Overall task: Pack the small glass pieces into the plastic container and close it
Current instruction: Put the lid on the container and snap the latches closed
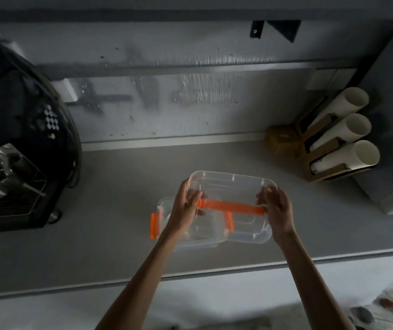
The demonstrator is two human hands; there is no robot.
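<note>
Over the counter (100, 234), you are holding the lid (233, 186) above the box (164, 210), your left hand (186, 210) and right hand (277, 210) each clamped on one end of it.

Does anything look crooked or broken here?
Only the lid: the left hand and right hand hold it shifted to the right of the container on the counter, not lined up, so nothing is closed yet. Nothing looks spilled or broken.

Your forearms are extended forward, bare. Your left hand (186, 208) and right hand (277, 210) face each other, fingers curled, each gripping one end of the clear lid (233, 186).
</note>
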